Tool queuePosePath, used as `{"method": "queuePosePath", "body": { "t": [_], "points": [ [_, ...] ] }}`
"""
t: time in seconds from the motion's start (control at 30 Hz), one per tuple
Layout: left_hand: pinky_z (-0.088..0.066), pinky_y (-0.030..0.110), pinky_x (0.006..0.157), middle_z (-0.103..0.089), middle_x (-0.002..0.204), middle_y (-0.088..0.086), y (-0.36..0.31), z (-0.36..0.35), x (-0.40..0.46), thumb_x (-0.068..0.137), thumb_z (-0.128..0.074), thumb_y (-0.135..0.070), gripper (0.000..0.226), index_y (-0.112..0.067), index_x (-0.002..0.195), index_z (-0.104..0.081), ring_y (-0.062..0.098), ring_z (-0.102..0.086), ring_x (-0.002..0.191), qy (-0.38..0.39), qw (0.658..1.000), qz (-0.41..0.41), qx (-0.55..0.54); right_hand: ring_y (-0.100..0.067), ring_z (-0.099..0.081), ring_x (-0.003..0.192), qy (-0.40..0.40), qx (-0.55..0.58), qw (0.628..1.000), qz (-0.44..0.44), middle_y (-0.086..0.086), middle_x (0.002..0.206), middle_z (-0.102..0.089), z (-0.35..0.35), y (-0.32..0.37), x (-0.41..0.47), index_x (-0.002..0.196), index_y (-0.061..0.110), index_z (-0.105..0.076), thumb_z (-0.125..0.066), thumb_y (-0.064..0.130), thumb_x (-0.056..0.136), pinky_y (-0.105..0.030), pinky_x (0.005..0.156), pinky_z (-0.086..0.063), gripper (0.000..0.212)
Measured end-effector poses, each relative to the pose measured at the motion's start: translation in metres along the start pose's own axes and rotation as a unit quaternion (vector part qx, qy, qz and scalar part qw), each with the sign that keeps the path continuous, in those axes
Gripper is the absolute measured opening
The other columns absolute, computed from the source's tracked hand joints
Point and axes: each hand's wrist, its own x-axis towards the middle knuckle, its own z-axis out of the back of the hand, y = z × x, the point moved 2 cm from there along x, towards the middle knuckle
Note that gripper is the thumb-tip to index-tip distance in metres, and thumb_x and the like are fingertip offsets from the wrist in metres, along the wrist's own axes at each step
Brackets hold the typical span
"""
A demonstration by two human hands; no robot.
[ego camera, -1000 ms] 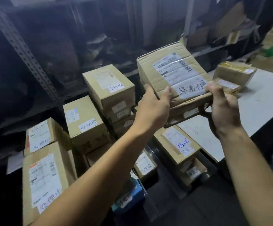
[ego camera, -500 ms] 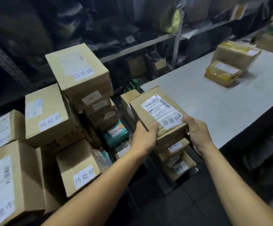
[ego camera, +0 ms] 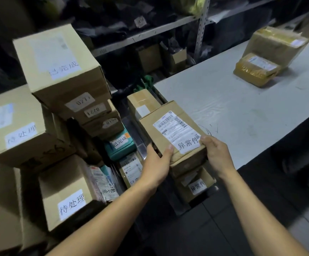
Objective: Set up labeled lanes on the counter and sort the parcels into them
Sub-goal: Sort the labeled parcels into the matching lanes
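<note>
A brown cardboard parcel [ego camera: 170,130] with a shipping label and a white tag reading 异常件 sits on top of a low stack beside the counter's left edge. My left hand [ego camera: 157,163] grips its near left corner. My right hand [ego camera: 214,154] holds its near right corner, thumb on the tag. Under it lies another box tagged 异常件 [ego camera: 198,187]. The white counter [ego camera: 242,115] stretches to the right and carries two yellow-taped parcels [ego camera: 257,71] at its far end.
Stacks of boxes tagged 已完成 [ego camera: 61,65] and 待处理 [ego camera: 18,132] fill the floor at the left. A teal package [ego camera: 120,145] lies between the stacks. Metal shelving [ego camera: 201,26] with dark clutter runs along the back. Dark floor lies below my arms.
The parcel has come down from chest height onto the stack of 异常件 boxes beside the counter. Both hands stayed on it and my view tilted downward.
</note>
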Motion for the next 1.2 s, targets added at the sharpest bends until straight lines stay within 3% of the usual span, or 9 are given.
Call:
{"method": "queuePosePath", "body": {
  "t": [0.23,0.3,0.33,0.4,0.43,0.53,0.67,0.83,1.2],
  "points": [
    [-0.047,0.047,0.106,-0.052,0.143,-0.008,0.007,0.003,0.005,0.064,-0.062,-0.076,0.1,-0.039,0.148,-0.023,0.016,-0.057,0.124,0.014,0.999,0.025,-0.013,-0.01,-0.06,0.084,-0.006,-0.051,0.998,0.023,0.012,0.078,-0.068,0.0,-0.002,0.0,0.076,0.023,-0.069,-0.053,0.036,0.097,-0.028,0.077,-0.045,0.03],
    [-0.04,0.043,0.112,-0.048,0.147,-0.01,0.0,0.007,-0.001,0.073,-0.061,-0.071,0.097,-0.035,0.151,-0.019,0.017,-0.052,0.129,0.021,0.999,0.028,-0.002,0.0,-0.06,0.079,0.006,-0.053,0.998,0.016,0.019,0.073,-0.069,0.001,0.001,0.001,0.07,0.03,-0.07,-0.051,0.029,0.102,-0.025,0.076,-0.044,0.036],
    [-0.032,0.036,0.114,-0.043,0.148,-0.012,-0.006,0.01,-0.005,0.083,-0.06,-0.064,0.091,-0.03,0.155,-0.014,0.017,-0.047,0.133,0.02,1.0,0.017,0.008,0.005,-0.061,0.081,0.013,-0.054,0.998,0.018,0.022,0.077,-0.07,0.001,0.004,-0.001,0.075,0.033,-0.073,-0.05,0.03,0.103,-0.023,0.078,-0.045,0.035],
    [-0.022,0.025,0.107,-0.031,0.155,-0.008,-0.011,0.016,-0.008,0.095,-0.055,-0.051,0.083,-0.022,0.158,-0.008,0.017,-0.032,0.144,-0.002,0.998,-0.021,0.055,0.001,-0.06,0.113,0.016,-0.058,0.998,0.033,0.017,0.114,-0.071,0.002,0.009,-0.005,0.115,0.028,-0.073,-0.051,0.037,0.102,-0.021,0.096,-0.043,0.027],
    [-0.021,0.025,0.107,-0.022,0.161,-0.006,-0.015,0.02,-0.01,0.097,-0.053,-0.048,0.082,-0.022,0.158,-0.006,0.016,-0.025,0.147,-0.015,0.996,-0.044,0.075,-0.005,-0.054,0.127,0.005,-0.071,0.997,0.041,0.009,0.133,-0.064,0.003,0.014,-0.009,0.133,0.021,-0.063,-0.052,0.039,0.102,-0.02,0.103,-0.039,0.038],
    [-0.021,0.025,0.111,-0.018,0.163,-0.007,-0.03,0.03,-0.02,0.098,-0.052,-0.046,0.075,-0.027,0.157,-0.011,0.012,-0.023,0.147,-0.033,0.987,-0.118,0.101,-0.008,-0.045,0.134,-0.019,-0.113,0.991,0.076,0.004,0.147,-0.052,0.001,0.04,-0.026,0.146,0.02,-0.05,-0.053,0.038,0.1,-0.013,0.097,-0.033,0.049],
    [-0.027,0.03,0.115,-0.03,0.157,-0.009,-0.058,0.052,-0.042,0.099,-0.05,-0.045,0.06,-0.033,0.153,-0.024,0.01,-0.028,0.144,-0.055,0.967,-0.209,0.136,-0.006,-0.043,0.132,-0.004,-0.184,0.968,0.173,0.004,0.15,-0.048,-0.018,0.089,-0.054,0.148,0.026,-0.045,-0.057,0.042,0.097,-0.016,0.097,-0.034,0.054],
    [-0.038,0.028,0.105,-0.048,0.14,-0.009,-0.088,0.102,-0.08,0.099,-0.051,-0.04,0.047,-0.033,0.145,-0.04,0.007,-0.044,0.128,-0.106,0.94,-0.293,0.14,0.009,-0.043,0.119,-0.002,-0.208,0.928,0.308,0.016,0.133,-0.051,-0.061,0.143,-0.092,0.144,0.024,-0.05,-0.056,0.046,0.093,0.007,0.089,-0.03,0.056],
    [-0.052,0.037,0.091,-0.061,0.117,-0.008,-0.074,0.293,-0.17,0.096,-0.055,-0.037,0.034,-0.03,0.129,-0.056,0.007,-0.058,0.108,-0.226,0.899,-0.346,0.144,0.001,-0.06,0.111,0.097,-0.168,0.871,0.452,0.007,0.125,-0.065,-0.224,0.224,-0.2,0.136,0.019,-0.056,-0.055,0.039,0.093,-0.011,0.089,-0.046,0.047]
  ]
}}
